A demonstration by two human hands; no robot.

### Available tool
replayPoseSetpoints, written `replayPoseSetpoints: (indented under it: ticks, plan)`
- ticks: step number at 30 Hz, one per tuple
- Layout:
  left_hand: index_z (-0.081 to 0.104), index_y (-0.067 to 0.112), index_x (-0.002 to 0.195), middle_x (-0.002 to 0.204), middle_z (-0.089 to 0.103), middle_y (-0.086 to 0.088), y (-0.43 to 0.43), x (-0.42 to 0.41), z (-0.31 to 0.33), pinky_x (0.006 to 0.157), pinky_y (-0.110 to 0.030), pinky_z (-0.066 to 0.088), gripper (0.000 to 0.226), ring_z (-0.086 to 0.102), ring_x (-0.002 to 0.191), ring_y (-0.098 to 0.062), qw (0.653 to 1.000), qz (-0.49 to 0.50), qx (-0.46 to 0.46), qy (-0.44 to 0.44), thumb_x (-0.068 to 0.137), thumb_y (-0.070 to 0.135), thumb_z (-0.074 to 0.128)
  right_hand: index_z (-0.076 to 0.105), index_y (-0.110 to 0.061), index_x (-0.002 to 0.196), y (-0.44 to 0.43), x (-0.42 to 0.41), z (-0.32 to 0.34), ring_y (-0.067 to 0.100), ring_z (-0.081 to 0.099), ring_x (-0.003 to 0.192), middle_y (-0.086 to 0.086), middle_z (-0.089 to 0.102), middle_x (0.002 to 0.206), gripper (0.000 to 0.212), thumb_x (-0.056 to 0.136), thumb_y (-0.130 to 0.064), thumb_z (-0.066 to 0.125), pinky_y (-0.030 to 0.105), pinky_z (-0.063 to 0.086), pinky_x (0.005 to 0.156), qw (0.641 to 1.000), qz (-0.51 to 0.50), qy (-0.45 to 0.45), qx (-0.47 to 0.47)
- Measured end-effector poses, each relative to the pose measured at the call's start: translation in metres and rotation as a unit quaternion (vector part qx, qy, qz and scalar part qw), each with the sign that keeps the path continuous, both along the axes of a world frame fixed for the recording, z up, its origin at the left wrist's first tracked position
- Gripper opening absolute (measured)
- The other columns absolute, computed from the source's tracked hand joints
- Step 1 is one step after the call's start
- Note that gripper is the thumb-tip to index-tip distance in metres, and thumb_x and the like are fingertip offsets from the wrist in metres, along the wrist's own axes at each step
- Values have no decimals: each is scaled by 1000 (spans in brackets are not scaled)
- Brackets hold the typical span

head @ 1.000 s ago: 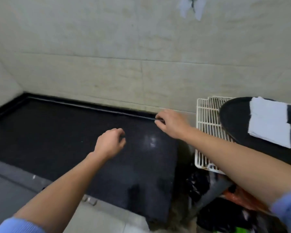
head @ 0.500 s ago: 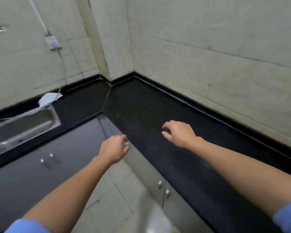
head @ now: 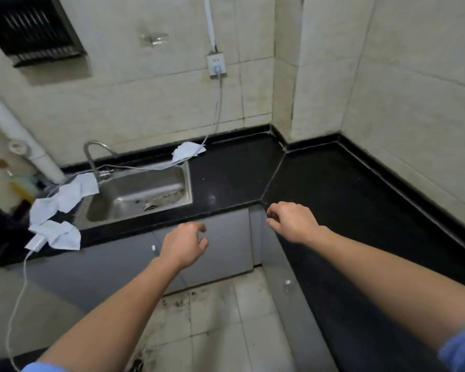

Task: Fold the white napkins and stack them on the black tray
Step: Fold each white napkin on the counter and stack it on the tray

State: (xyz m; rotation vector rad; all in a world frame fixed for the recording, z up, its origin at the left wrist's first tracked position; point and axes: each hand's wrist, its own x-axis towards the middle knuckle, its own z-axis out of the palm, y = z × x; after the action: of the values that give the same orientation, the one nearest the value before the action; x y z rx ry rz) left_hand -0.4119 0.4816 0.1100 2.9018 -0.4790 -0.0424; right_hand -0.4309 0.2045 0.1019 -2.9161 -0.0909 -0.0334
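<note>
Crumpled white napkins (head: 65, 196) lie on the black counter left of the sink, and another one (head: 58, 234) hangs over the counter's front edge. One more white napkin (head: 188, 151) sits behind the sink's right corner. My left hand (head: 184, 244) hovers in front of the grey cabinet doors, fingers loosely curled and holding nothing. My right hand (head: 293, 221) hovers at the inner corner of the counter, also empty with fingers apart. The black tray is out of view.
A steel sink (head: 137, 196) with a curved tap (head: 91, 154) is set in the L-shaped black counter (head: 346, 189). A white cable (head: 218, 108) runs from a wall socket across the sink to a charger (head: 36, 242) at the edge. Bottles (head: 19, 181) stand at far left.
The view has swung left, away from the tray and wire rack, to the sink corner. Both hands stayed out in front and empty; the napkins by the sink came into view.
</note>
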Motion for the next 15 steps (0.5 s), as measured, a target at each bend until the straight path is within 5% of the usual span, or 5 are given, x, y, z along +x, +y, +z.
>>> replayPoseSetpoints:
  ticks: [7, 15]
  plan:
    - [59, 24, 116, 109, 65, -1, 59, 93, -23, 81, -35, 50, 31, 59, 102, -24, 997, 68, 3, 27, 87, 34, 55, 57, -27, 120, 67, 133, -16, 23, 60, 101, -2, 61, 117, 32, 93, -43, 48, 37, 50, 81, 995, 94, 31, -3]
    - [60, 23, 115, 103, 68, -3, 104, 252, -37, 80, -35, 51, 30, 61, 99, -25, 997, 60, -2, 42, 88, 35, 54, 57, -28, 119, 111, 276, -29, 23, 60, 104, -3, 61, 116, 32, 94, -45, 49, 38, 48, 84, 996, 62, 68, -11]
